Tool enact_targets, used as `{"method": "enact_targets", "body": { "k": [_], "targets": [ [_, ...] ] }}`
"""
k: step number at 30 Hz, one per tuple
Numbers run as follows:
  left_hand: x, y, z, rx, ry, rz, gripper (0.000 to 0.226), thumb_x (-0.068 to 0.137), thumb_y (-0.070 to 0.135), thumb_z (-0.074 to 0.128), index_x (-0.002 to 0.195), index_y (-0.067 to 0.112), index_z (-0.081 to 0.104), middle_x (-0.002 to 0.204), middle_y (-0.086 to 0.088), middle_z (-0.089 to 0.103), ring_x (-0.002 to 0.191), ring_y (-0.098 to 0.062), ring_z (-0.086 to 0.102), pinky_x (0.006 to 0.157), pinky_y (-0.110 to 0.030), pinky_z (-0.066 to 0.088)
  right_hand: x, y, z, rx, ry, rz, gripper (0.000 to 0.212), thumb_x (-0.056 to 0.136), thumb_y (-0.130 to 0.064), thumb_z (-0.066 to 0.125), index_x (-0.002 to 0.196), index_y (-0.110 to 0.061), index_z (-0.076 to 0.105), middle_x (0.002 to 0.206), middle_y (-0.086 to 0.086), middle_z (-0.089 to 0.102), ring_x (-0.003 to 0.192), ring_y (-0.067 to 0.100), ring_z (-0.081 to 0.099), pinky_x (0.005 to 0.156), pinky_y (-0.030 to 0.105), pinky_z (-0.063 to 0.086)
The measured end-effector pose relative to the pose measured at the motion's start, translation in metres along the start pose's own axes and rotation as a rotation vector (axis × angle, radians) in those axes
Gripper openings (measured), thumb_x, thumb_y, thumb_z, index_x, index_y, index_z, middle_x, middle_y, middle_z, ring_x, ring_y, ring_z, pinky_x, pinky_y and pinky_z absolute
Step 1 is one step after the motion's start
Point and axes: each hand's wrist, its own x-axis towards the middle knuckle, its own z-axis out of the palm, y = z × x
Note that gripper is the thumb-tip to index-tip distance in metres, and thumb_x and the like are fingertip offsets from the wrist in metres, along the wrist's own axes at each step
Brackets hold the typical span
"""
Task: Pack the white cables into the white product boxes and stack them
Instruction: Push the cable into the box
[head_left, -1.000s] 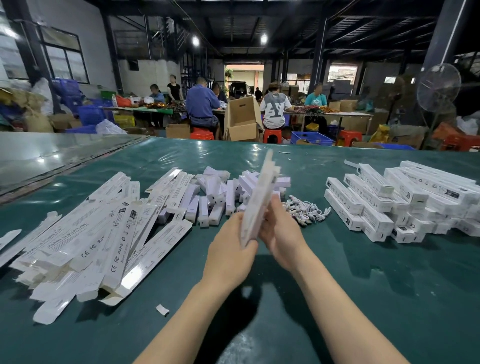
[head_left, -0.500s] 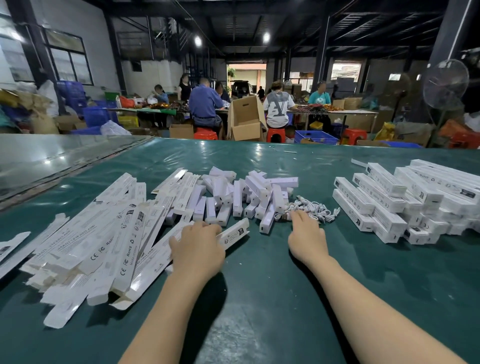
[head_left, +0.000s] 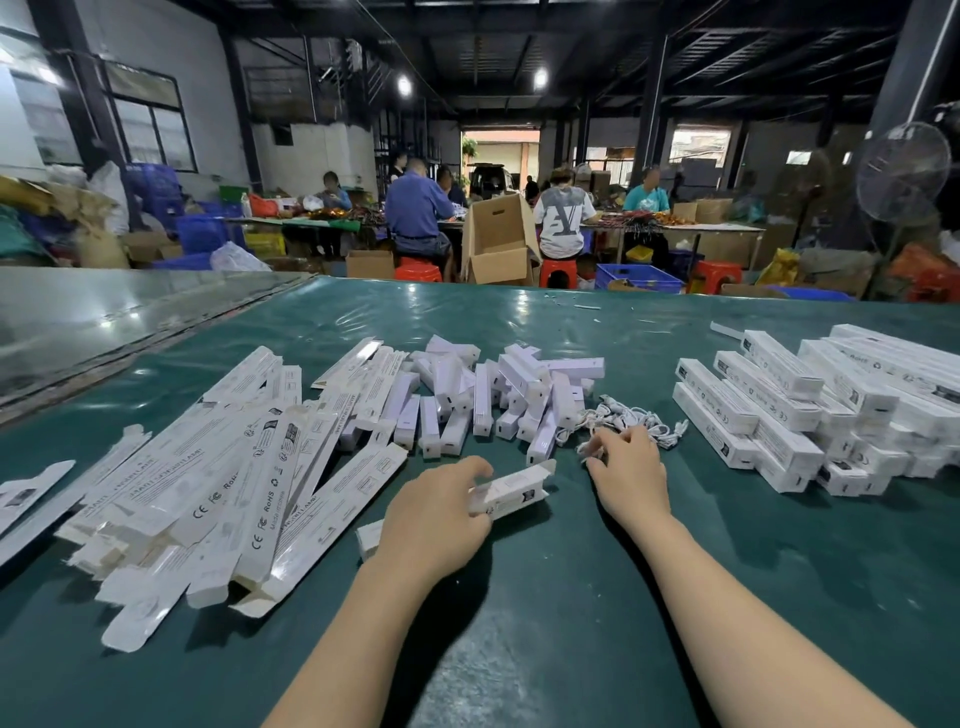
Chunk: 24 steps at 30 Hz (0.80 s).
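The green bench (head_left: 545, 623) carries a heap of flat boxes (head_left: 218, 483) at 9 o'clock and stacked boxes (head_left: 779, 410) at 2 o'clock. Short white blocks (head_left: 483, 400) lie at 12. At centre the left hand (head_left: 436, 514) grips an open box (head_left: 511, 491), fingers curled round it. At 1 o'clock the right hand (head_left: 631, 470) pinches the cables (head_left: 613, 410) with curled fingers.

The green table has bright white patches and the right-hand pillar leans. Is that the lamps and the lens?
Head view: yes, the ceiling lamps glare off the glossy green table; the wide-angle lens tilts the pillar at the frame's edge; a soft shadow lies beside the left forearm; the far workers look slightly soft.
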Motion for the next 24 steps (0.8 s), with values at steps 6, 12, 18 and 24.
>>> {"method": "enact_targets", "body": {
  "k": [6, 12, 18, 24],
  "targets": [
    [0.005, 0.002, -0.001, -0.066, -0.08, 0.08, 0.036, 0.09, 0.029, 0.045, 0.126, 0.033, 0.045, 0.11, -0.002, 0.063, 0.097, -0.024, 0.055, 0.079, -0.034, 0.045, -0.014, 0.009, -0.008, 0.493, 0.137, -0.002, 0.012, 0.092, -0.011, 0.052, 0.081, -0.008, 0.056, 0.106, 0.017, 0.045, 0.076, 0.016, 0.051, 0.072, 0.026, 0.04],
    [0.001, 0.007, -0.001, -0.012, -0.168, 0.135, 0.039, 0.085, 0.049, 0.053, 0.12, 0.033, 0.046, 0.108, 0.007, 0.061, 0.097, -0.019, 0.056, 0.078, -0.033, 0.045, -0.03, 0.02, -0.026, 0.599, 0.133, 0.078, 0.018, 0.089, -0.015, 0.058, 0.071, -0.02, 0.058, 0.081, 0.011, 0.059, 0.068, 0.022, 0.051, 0.057, 0.027, 0.038],
    [-0.001, 0.004, -0.001, 0.046, -0.047, 0.191, 0.033, 0.078, 0.04, 0.066, 0.109, 0.033, 0.057, 0.105, 0.014, 0.062, 0.099, -0.011, 0.053, 0.072, -0.025, 0.04, -0.033, 0.008, -0.029, 0.996, -0.169, 0.138, 0.017, 0.092, -0.009, 0.054, 0.075, -0.014, 0.054, 0.073, 0.007, 0.049, 0.043, 0.012, 0.055, 0.041, 0.021, 0.047],
    [0.002, -0.005, -0.003, 0.022, 0.042, 0.156, 0.033, 0.079, 0.04, 0.066, 0.111, 0.034, 0.06, 0.104, 0.011, 0.066, 0.098, -0.012, 0.056, 0.071, -0.027, 0.039, -0.029, 0.01, -0.039, 1.58, -0.327, 0.253, 0.007, 0.083, -0.004, 0.054, 0.077, -0.006, 0.055, 0.066, 0.011, 0.061, 0.059, 0.023, 0.068, 0.056, 0.028, 0.058]
  ]
}}
